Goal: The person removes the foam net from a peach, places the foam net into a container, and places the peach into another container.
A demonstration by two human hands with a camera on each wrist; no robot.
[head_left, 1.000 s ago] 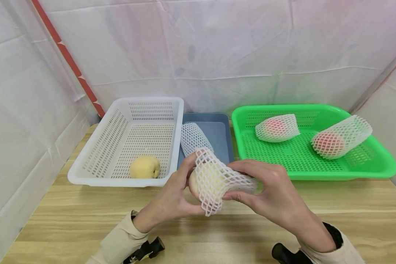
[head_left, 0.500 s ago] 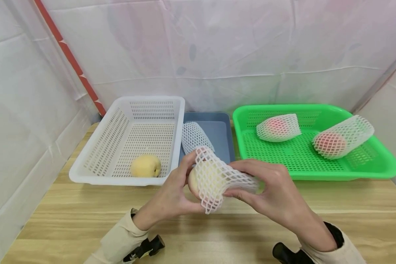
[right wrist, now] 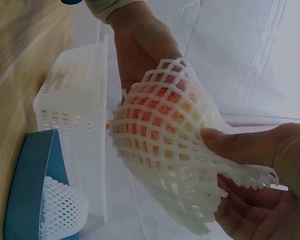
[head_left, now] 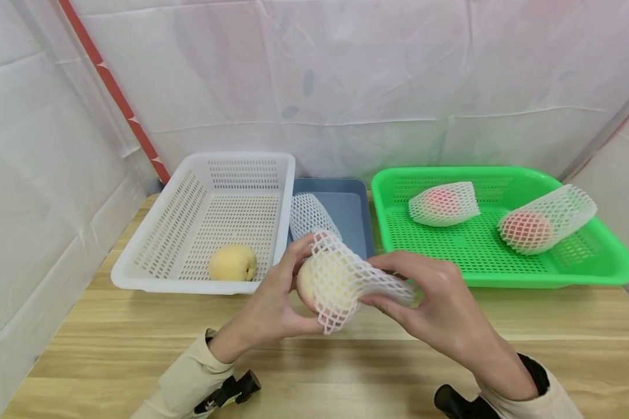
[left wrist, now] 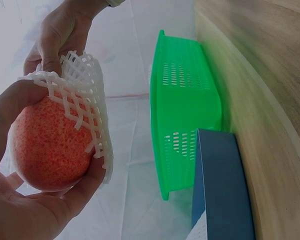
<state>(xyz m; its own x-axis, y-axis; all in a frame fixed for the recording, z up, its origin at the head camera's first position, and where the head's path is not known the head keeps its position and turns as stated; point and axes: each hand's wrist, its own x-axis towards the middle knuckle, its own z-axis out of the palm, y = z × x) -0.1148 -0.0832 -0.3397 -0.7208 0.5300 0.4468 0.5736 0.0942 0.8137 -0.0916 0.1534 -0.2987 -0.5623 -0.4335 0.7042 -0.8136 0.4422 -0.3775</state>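
Peach (left wrist: 52,145) and foam net (head_left: 347,280) raised slightly since the earlier frame; peach gripped by the left hand (head_left: 272,307), net's gathered end pinched by the right hand (head_left: 441,298), over the table (head_left: 346,375). Net could be torn, or peach dropped, by a hard tug.

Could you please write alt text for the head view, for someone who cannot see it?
A left hand holds a fruit partly covered by a white foam net, while the right hand pinches the net's loose end. Behind stand a white basket with a yellow fruit, a blue-gray tray holding netting, and a green basket with two netted fruits.
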